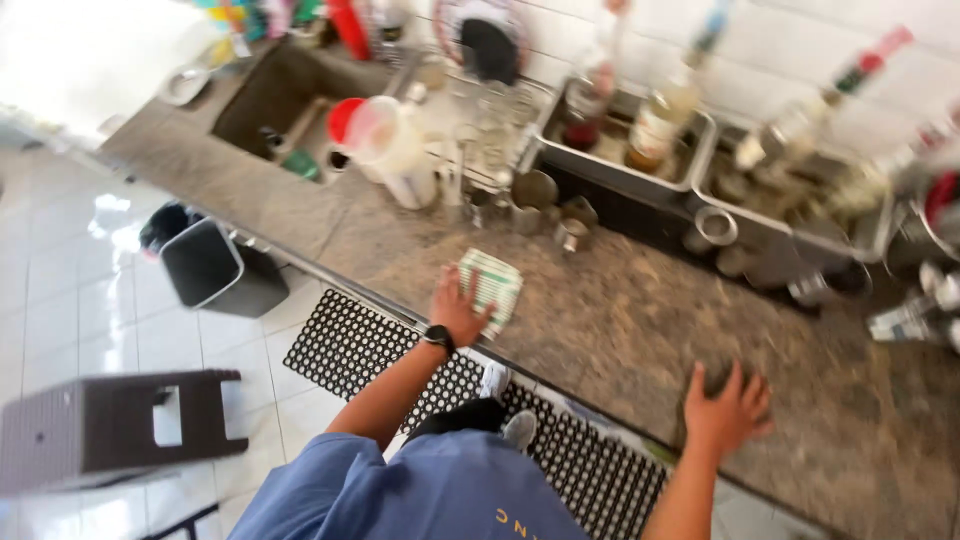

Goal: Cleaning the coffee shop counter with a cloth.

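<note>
Speckled brown stone countertop (pixel 620 320) lies under both of my hands. My left hand (pixel 458 308), with a black watch (pixel 438 337) on its wrist, presses flat on a folded white cloth with green stripes (pixel 492 285); the fingers are spread over the cloth's near edge, not curled around it, so the hand is open and rests on the cloth without gripping it. The cloth sits on the counter just beyond my left fingertips, near the counter's front edge. My right hand (pixel 728 410) lies well apart from the left, palm down, fingers splayed on the stone close to the front edge; something dark shows under its fingers, too blurred to tell what it is. Beyond the cloth stand small metal cups (pixel 545 205), and farther out a white plastic jug with a red lid (pixel 385 145) beside a sunken sink (pixel 285 95). Beyond my right hand, metal trays (pixel 700 165) hold glass bottles (pixel 660 120). Below my left arm a black perforated rubber mat (pixel 360 345) covers the white tiled floor, with a dark bin (pixel 215 265) and a dark stool (pixel 110 425) farther to the left.
</note>
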